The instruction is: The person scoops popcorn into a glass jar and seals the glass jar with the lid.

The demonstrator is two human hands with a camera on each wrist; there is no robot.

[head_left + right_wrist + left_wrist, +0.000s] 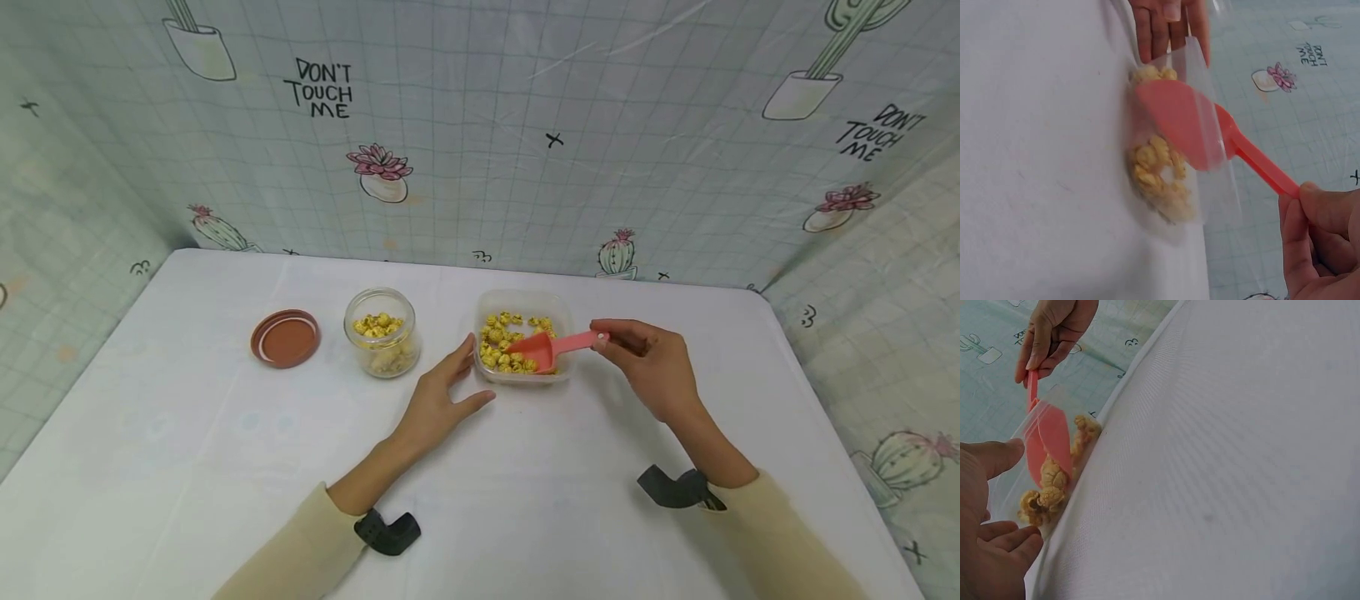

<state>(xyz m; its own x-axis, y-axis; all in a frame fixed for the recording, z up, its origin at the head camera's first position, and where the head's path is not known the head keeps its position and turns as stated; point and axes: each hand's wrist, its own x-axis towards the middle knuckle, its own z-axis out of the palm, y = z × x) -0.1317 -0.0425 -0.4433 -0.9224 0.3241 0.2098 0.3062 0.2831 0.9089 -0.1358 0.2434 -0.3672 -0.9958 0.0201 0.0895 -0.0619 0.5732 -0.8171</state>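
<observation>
A clear plastic container [522, 298] holding yellow popcorn [495, 335] stands mid-table. My right hand [651, 367] pinches the end of a pink scoop's handle between thumb and fingers. The blade of that scoop [534, 350] lies inside the container among the popcorn; the right wrist view shows the scoop [1172, 119] through the clear wall. At the container's left side is my left hand [435, 404], its fingers extended along the wall and thumb spread in front. In the left wrist view, popcorn [1052, 487] sits close to the left fingers [1013, 540].
A clear round jar [382, 354], partly filled with popcorn, stands open to the left of the container. Farther left a brown round lid [286, 339] lies on the white table [480, 500]. A patterned cloth [480, 133] hangs behind the table's back edge.
</observation>
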